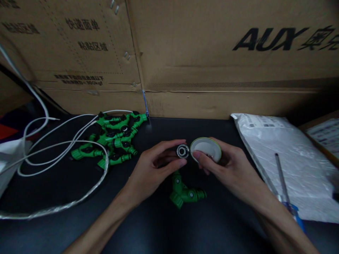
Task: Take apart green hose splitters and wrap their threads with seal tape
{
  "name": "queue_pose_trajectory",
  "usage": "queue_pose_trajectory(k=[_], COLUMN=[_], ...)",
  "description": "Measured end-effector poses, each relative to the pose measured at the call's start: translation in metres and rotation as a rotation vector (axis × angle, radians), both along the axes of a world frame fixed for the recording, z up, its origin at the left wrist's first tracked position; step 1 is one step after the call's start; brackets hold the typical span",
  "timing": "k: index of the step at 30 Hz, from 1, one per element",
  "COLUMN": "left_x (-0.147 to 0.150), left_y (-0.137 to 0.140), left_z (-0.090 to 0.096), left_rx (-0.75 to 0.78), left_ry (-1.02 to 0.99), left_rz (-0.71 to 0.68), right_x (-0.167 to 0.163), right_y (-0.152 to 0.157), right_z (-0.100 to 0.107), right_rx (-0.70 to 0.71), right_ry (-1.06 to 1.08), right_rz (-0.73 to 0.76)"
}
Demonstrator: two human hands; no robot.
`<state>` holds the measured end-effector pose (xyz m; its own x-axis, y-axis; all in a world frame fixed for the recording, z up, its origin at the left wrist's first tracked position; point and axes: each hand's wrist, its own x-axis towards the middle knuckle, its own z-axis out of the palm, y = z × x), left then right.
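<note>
Between thumb and fingers, my left hand (148, 167) pinches a small black cylindrical part (182, 151) with a pale ring showing at its end. Just to the right, my right hand (233, 162) grips a small round shallow dish (205, 144) with a whitish inside and a green rim. The right thumb lies over the dish's inside, next to something small that I cannot make out. Part and dish are side by side, nearly touching. On the dark table below them lies a green Y-shaped hose connector (181, 194), its upper end partly behind my left fingers.
Several green hose connectors (116, 141) lie heaped at the back left, with white cables (74, 141) looping around them. A large cardboard box (185, 70) closes off the back. At right are a white plastic mailer (286, 151) and a blue-handled screwdriver (283, 180).
</note>
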<state>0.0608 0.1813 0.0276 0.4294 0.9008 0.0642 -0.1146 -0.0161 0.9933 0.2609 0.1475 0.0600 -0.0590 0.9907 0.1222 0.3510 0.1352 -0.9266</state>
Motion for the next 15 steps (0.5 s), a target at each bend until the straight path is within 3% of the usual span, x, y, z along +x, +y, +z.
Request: queue_pose_trajectory(k=[4,9,15], left_x=[0.0008,0.0025,0.0026], left_y=[0.0001,-0.0011,-0.0005], left_z=[0.0003,0.0021,0.0014], left_rx=[0.037,-0.074,-0.068], left_ry=[0.016,-0.022,0.008], left_rz=[0.001,0.017,0.030], right_x=[-0.0015,-0.0010,0.0006], right_y=[-0.0014,-0.0030,-0.0062], right_z=[-0.0004,-0.0007,-0.0038], right_rx=[0.041,0.053,0.095], right_ry=[-0.015,-0.063,-0.205], right_rz=[-0.021,-0.040,-0.067])
